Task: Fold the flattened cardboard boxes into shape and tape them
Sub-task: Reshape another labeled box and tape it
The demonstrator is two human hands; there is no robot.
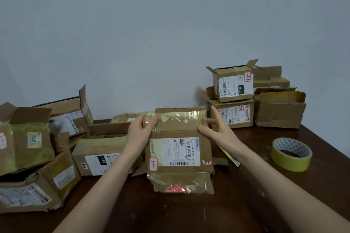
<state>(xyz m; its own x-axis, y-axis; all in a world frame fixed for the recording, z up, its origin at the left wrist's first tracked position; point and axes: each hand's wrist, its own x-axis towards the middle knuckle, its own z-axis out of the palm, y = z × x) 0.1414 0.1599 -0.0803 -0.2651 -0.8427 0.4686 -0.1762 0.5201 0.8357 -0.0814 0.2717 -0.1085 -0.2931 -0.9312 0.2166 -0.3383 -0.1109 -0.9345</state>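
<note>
A flattened cardboard box point(180, 174) with a white shipping label and old clear tape stands tilted up in the middle of the dark wooden table point(217, 213). My left hand point(139, 130) grips its upper left corner, thumb on the front face. My right hand point(217, 130) holds the upper right edge, with the thumb on the front and the fingers reaching up behind it. A roll of yellow tape point(291, 154) lies on the table to the right, apart from both hands.
Several worn, flattened or half-open boxes point(28, 145) are heaped at the left. Another labelled box point(100, 157) lies behind my left forearm. Formed boxes point(233, 85) are stacked at the back right against the pale wall, beside a larger open box point(278, 109).
</note>
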